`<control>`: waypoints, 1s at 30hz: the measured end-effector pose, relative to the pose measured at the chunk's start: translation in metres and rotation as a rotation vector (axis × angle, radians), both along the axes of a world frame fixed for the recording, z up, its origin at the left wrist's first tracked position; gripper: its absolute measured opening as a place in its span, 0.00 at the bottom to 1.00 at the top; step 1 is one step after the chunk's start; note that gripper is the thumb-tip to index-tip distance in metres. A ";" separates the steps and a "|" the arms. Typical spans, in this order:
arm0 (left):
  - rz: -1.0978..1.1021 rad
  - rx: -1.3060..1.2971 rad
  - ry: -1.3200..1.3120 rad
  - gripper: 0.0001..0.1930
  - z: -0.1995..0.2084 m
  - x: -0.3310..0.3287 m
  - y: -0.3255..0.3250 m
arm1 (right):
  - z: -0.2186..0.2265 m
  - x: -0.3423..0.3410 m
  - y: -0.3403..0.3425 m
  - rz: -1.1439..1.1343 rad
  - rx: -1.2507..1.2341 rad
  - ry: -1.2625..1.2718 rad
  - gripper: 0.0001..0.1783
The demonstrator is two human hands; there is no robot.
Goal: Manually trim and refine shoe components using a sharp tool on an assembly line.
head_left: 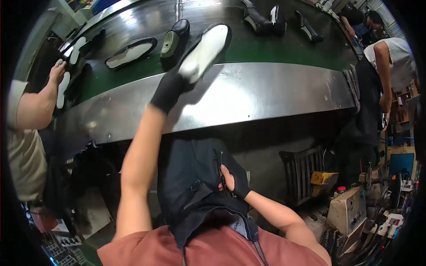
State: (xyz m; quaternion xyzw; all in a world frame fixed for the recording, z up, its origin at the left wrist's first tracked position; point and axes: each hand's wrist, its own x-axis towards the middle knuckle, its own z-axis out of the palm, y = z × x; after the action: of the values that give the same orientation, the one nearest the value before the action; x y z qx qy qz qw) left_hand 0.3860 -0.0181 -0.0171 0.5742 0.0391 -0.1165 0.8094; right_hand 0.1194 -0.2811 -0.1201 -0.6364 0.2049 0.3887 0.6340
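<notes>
My left hand (172,88), in a black glove, reaches out over the metal edge of the belt. It is closed round one end of a black shoe (206,51), whose pale, white underside faces up. Low over my lap, my right hand (234,179) wears a black glove that leaves the fingers and thumb bare. Its fingers wrap round a dark, slim, pliers-like tool (218,156), partly hidden against my dark apron. Just left of the held shoe, a black shoe part on a greenish shoe last (170,43) lies on the belt.
A dark green conveyor belt (275,51) with a broad steel edge (275,84) runs across ahead. Several other shoes lie on it, including one with a pale underside (131,54). Co-workers stand at left (33,115) and right (390,62). A slatted dark crate (301,173) and machinery (348,206) stand lower right.
</notes>
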 end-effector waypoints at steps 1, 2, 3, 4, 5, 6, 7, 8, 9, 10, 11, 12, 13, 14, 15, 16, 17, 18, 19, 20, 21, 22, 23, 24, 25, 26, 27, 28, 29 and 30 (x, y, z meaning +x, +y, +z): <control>0.128 0.256 -0.184 0.25 0.020 -0.063 -0.018 | -0.002 -0.007 -0.008 -0.025 -0.011 -0.008 0.23; 0.195 0.295 -0.267 0.27 0.016 -0.113 -0.001 | -0.002 -0.019 -0.009 -0.063 -0.018 -0.094 0.23; 0.309 0.178 -0.210 0.28 -0.007 -0.172 0.023 | -0.002 -0.037 -0.008 -0.108 -0.027 -0.170 0.25; 0.358 0.839 -0.369 0.30 -0.027 -0.225 0.055 | -0.006 -0.053 -0.011 -0.102 -0.026 -0.175 0.25; 0.417 0.577 -0.387 0.31 -0.045 -0.275 0.079 | -0.013 -0.069 -0.017 -0.140 0.055 -0.103 0.24; 0.462 0.388 -0.326 0.31 -0.037 -0.311 0.072 | -0.017 -0.085 -0.028 -0.208 0.116 -0.026 0.25; 0.503 0.206 -0.258 0.30 -0.012 -0.347 0.069 | 0.001 -0.098 -0.032 -0.241 0.112 -0.128 0.26; 0.482 0.452 -0.225 0.31 0.005 -0.372 0.072 | 0.016 -0.109 -0.032 -0.252 0.096 -0.196 0.26; 0.458 0.695 -0.202 0.33 0.016 -0.390 0.076 | 0.028 -0.116 -0.033 -0.263 0.077 -0.270 0.30; 0.395 0.783 -0.264 0.33 0.015 -0.404 0.074 | 0.041 -0.119 -0.032 -0.231 0.064 -0.325 0.27; 0.330 0.864 -0.333 0.33 0.013 -0.412 0.066 | 0.051 -0.117 -0.035 -0.202 0.045 -0.381 0.23; 0.329 0.772 -0.326 0.32 0.013 -0.417 0.054 | 0.057 -0.112 -0.028 -0.218 0.018 -0.511 0.25; 0.329 0.808 -0.471 0.31 0.014 -0.414 0.040 | 0.074 -0.108 -0.013 -0.328 0.038 -0.437 0.26; 0.284 0.804 -0.518 0.30 0.016 -0.408 0.027 | 0.068 -0.102 -0.016 -0.159 -0.065 -0.592 0.25; 0.241 0.799 -0.562 0.29 0.020 -0.406 0.014 | 0.074 -0.099 -0.004 -0.211 -0.002 -0.537 0.25; 0.108 0.884 -0.622 0.24 0.041 -0.395 -0.004 | 0.081 -0.095 0.006 -0.266 0.079 -0.574 0.24; 0.074 0.845 -0.656 0.24 0.045 -0.384 -0.006 | 0.105 -0.092 0.024 -0.382 0.160 -0.548 0.23; -0.023 0.924 -0.722 0.22 0.047 -0.373 -0.008 | 0.099 -0.088 0.033 -0.385 0.194 -0.595 0.22; -0.110 1.006 -0.793 0.20 0.050 -0.360 -0.012 | 0.076 -0.080 0.042 -0.414 0.235 -0.641 0.24; -0.114 1.044 -0.876 0.18 0.053 -0.348 -0.015 | 0.078 -0.073 0.055 -0.474 0.272 -0.653 0.24; -0.119 1.015 -0.911 0.18 0.051 -0.340 -0.013 | 0.078 -0.065 0.059 -0.420 0.241 -0.685 0.23; -0.133 1.006 -0.894 0.18 0.047 -0.331 -0.008 | 0.093 -0.059 0.068 -0.417 0.198 -0.721 0.23; -0.149 0.995 -0.881 0.18 0.046 -0.323 -0.006 | 0.108 -0.053 0.076 -0.416 0.153 -0.758 0.23; -0.128 0.901 -0.756 0.16 0.047 -0.319 -0.007 | 0.107 -0.043 0.082 -0.413 0.164 -0.828 0.23; -0.132 0.878 -0.783 0.16 0.043 -0.313 -0.004 | 0.106 -0.035 0.086 -0.407 0.177 -0.895 0.23; -0.132 0.688 -0.776 0.18 0.032 -0.305 0.003 | 0.125 -0.035 0.089 -0.322 0.038 -0.957 0.22; -0.133 0.498 -0.762 0.20 0.017 -0.297 0.008 | 0.132 -0.032 0.096 -0.326 0.020 -0.970 0.22; -0.131 0.306 -0.793 0.23 -0.006 -0.288 0.009 | 0.138 -0.031 0.103 -0.349 0.016 -1.025 0.24; -0.140 0.282 -0.807 0.23 -0.009 -0.283 0.010 | 0.145 -0.027 0.107 -0.378 0.006 -1.080 0.25; -0.129 0.276 -0.796 0.24 -0.012 -0.278 0.009 | 0.152 -0.027 0.111 -0.367 -0.014 -1.119 0.25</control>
State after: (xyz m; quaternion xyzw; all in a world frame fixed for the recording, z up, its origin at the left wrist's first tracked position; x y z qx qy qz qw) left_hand 0.1079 -0.0090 -0.0287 0.6786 -0.2975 0.0701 0.6679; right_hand 0.0921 -0.1706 0.0322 -0.7029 -0.0514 -0.1237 0.6986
